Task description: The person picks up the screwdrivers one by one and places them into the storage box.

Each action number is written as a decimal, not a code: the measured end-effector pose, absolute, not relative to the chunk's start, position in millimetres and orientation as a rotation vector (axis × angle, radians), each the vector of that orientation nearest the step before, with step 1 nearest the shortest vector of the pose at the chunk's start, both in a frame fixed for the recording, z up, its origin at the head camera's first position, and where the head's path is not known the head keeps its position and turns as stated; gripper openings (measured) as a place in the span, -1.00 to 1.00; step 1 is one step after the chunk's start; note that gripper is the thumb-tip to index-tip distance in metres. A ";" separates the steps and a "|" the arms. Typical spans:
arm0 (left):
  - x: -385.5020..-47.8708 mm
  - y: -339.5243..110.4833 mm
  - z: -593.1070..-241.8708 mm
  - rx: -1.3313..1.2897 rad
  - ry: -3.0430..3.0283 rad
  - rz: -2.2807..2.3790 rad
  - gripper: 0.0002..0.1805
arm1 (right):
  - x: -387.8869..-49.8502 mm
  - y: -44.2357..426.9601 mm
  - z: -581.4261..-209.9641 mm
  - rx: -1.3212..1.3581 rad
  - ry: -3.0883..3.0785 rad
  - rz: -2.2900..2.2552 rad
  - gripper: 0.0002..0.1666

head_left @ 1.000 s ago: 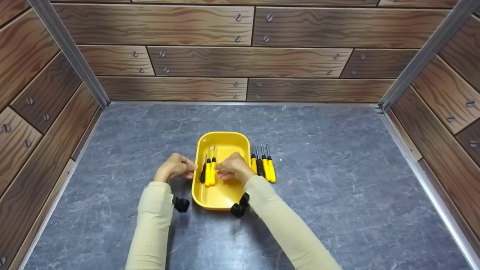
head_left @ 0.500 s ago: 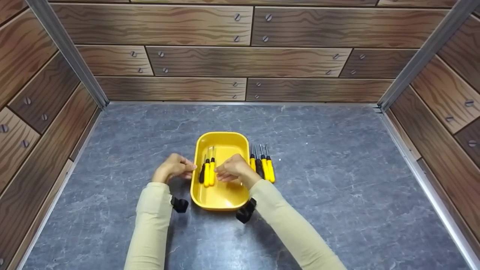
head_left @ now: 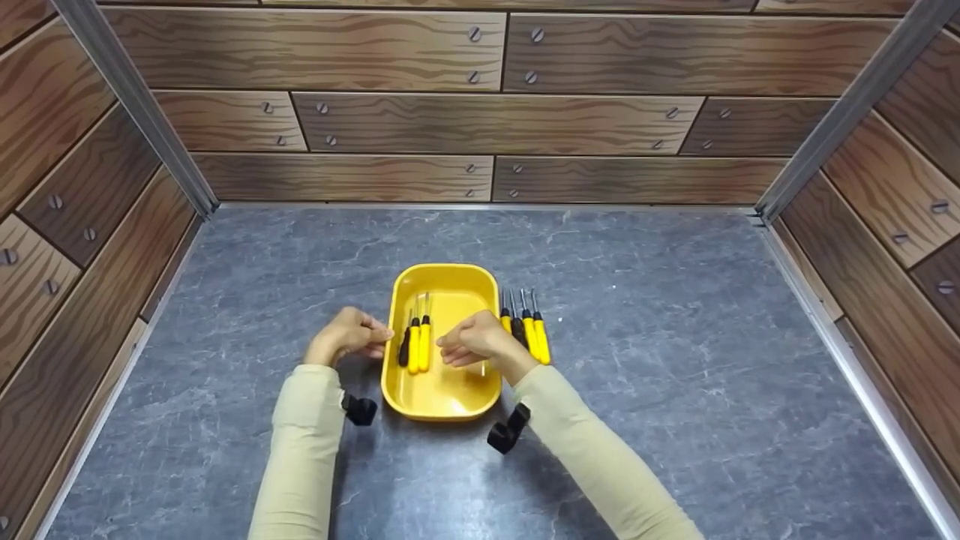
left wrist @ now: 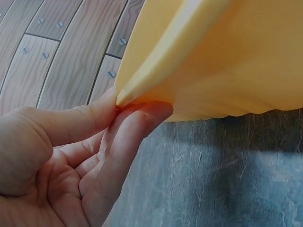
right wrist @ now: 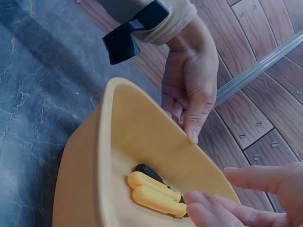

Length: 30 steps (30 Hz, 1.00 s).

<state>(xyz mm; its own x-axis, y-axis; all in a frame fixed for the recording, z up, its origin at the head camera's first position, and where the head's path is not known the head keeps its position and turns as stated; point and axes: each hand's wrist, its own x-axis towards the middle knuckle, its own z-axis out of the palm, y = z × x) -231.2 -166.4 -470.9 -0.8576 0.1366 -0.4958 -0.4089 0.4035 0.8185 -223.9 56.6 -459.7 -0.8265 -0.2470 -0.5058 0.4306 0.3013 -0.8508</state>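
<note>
A yellow plastic tray (head_left: pixel 441 397) stands on the grey tabletop. My left hand (head_left: pixel 346 334) pinches its left rim between thumb and fingers, as the left wrist view (left wrist: pixel 80 161) also shows. Inside, three screwdrivers lie side by side along the left: one with a black handle (head_left: pixel 405 351) and two with yellow handles (head_left: pixel 419 349). Over the tray's right half hovers my right hand (head_left: pixel 484 337); in the right wrist view its thumb and fingers (right wrist: pixel 213 210) are apart, with nothing between them. Their tips are close to the yellow handles.
Just right of the tray, several more screwdrivers (head_left: pixel 536 341) lie in a row, tips away from me, partly hidden by the right hand. Wood-patterned walls (head_left: pixel 495 124) with metal corner posts enclose the tabletop (head_left: pixel 675 360) at the back and both sides.
My right hand has drawn back to the right, away from the screwdrivers in the tray. The left hand keeps its grip on the rim, and the screwdrivers have not moved.
</note>
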 end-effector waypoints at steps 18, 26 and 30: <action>-232.0 -167.6 -470.0 -0.210 2.173 1.458 -0.68 | -209.2 84.2 -459.7 0.106 1.977 -1.656 -0.73; -232.0 -167.4 -471.8 -0.216 2.184 1.456 -0.67 | -211.6 98.7 -463.4 0.102 1.999 -1.681 -0.68; -231.7 -167.2 -472.0 -0.224 2.177 1.461 -0.68 | -213.2 105.9 -465.4 0.142 1.988 -1.742 -0.70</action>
<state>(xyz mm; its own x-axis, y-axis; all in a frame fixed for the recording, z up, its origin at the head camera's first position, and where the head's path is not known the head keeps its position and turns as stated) -231.7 -167.2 -472.0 -0.8591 0.1391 -0.4926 -0.4031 0.4093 0.8185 -213.2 105.9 -465.4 -0.8749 -0.2367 -0.4224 0.3878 0.1801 -0.9040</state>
